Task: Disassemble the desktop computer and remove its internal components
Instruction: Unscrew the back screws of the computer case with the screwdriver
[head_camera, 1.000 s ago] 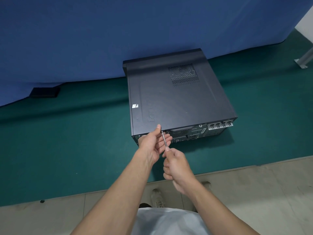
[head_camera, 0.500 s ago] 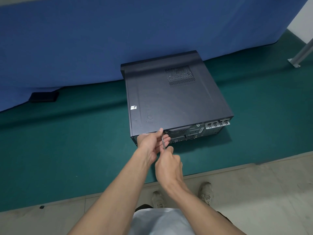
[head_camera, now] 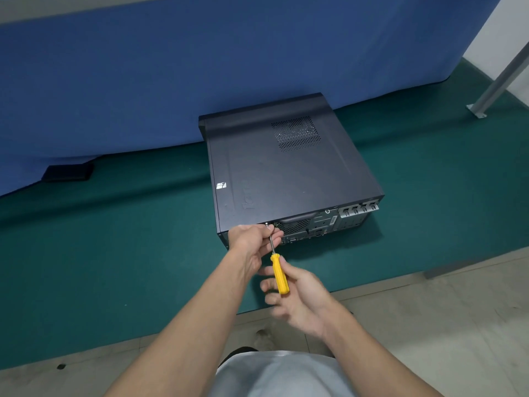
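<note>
Fingers of left hand (head_camera: 249, 239) pinch screwdriver (head_camera: 279, 275) shaft at rear-panel screw (head_camera: 266, 224). Right hand (head_camera: 300, 296) is blurred and loose round the handle, grip unclear. Risk: tip cams out, screw drops. Desktop computer (head_camera: 286, 173) lies flat on green worktop (head_camera: 114, 253), rear near front edge, blue curtain (head_camera: 143, 81) close behind, sides open.

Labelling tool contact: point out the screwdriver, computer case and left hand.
screwdriver (head_camera: 279, 277): head view, yellow handle.
computer case (head_camera: 286, 176): head view, top panel.
left hand (head_camera: 249, 239): head view, back of hand.
</note>
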{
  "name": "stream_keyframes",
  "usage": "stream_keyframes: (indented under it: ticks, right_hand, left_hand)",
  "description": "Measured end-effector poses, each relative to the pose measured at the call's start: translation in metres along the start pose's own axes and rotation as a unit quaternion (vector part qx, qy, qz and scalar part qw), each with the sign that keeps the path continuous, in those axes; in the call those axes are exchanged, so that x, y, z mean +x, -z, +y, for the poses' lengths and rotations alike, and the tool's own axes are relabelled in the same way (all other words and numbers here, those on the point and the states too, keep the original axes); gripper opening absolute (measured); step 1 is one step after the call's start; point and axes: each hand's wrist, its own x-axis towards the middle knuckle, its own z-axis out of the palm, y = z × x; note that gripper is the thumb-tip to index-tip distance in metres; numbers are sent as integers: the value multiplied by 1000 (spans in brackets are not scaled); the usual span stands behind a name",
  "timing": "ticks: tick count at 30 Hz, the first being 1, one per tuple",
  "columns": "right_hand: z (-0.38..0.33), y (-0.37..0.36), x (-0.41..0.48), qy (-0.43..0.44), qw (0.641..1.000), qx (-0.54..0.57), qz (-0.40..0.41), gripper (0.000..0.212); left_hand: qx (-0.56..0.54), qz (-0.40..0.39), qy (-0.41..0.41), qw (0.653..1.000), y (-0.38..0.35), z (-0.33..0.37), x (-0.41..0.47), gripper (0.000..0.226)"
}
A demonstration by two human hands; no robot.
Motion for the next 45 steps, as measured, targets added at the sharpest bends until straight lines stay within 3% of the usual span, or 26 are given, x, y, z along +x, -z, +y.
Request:
stream_keyframes:
  ticks: [2,4,8,11,13,16,18,19,20,21,23,24,25,27,29,32,35,37,40,41,42,43,44,45]
  right_hand:
    - [1,7,-5,-11,997,52,-51,27]
    - [0,6,-6,11,998,52,-44,21]
    - [3,-7,-2,56,998,0,29,24]
    - [8,-16,1,96,979,-126,127,26]
    - [11,-24,2,128,931,-278,199,25]
    - [15,-26,3,168,756,-558,298,26]
    - [19,-25,4,192,697,-617,311,29]
    - [19,-25,3,195,698,-619,305,29]
    - [16,-23,2,192,731,-590,284,27]
    - [13,-19,1,176,807,-506,249,25]
    - [3,-9,-1,99,957,-238,136,22]
    - [0,-4,-4,56,989,-118,75,22]
    - [-3,2,-7,24,999,-36,26,22]
    - [-5,9,-10,2,999,25,-28,22]
    - [-5,9,-9,15,999,11,-33,18]
    - [0,-2,-5,60,994,-85,19,20]
    - [7,-11,-2,107,968,-204,105,26]
    - [10,-17,-3,137,908,-354,179,28]
    - [17,-18,-2,189,699,-627,287,27]
    - [20,-19,-1,203,656,-661,302,26]
    - [21,-19,-1,218,642,-670,304,26]
    - [21,-18,0,220,655,-661,291,25]
    - [18,-16,0,221,708,-615,268,25]
    - [14,-13,0,207,795,-519,236,24]
  left_hand:
    - [-12,0,-2,1000,1,-1,0,8]
    - [-23,-4,-1,1000,1,-3,0,4]
    - [-32,-9,-5,999,2,-4,0,2]
    - [-35,-14,-4,999,1,-5,0,5]
    - [-35,-14,-2,999,1,-5,0,2]
    - [-34,-8,-3,999,0,-5,-1,2]
    - [-32,-5,-6,999,1,-6,-2,8]
    - [-30,-3,-8,999,1,-7,-3,11]
    - [-29,0,-12,999,0,-7,-4,14]
    - [-29,4,-15,999,0,-7,-4,14]
    - [-33,10,-18,999,-1,-7,-4,13]
    - [-35,12,-18,999,-1,-7,-4,12]
    - [-37,13,-16,999,-2,-7,-3,13]
    - [-46,9,-14,999,-2,-7,-3,13]
    - [-53,3,-13,999,-1,-7,-3,12]
    - [-46,2,-16,999,-1,-7,-3,8]
    - [-45,4,-16,999,-1,-8,-3,6]
    - [-41,6,-17,999,-2,-9,-3,6]
    - [-27,15,-18,999,-2,-11,-2,4]
    - [-26,18,-18,999,-2,-11,-2,4]
    - [-27,21,-18,999,-2,-11,-2,3]
    - [-29,22,-18,999,-2,-11,-2,3]
    - [-31,21,-17,999,-3,-10,-2,3]
    - [-34,19,-16,999,-3,-10,-3,4]
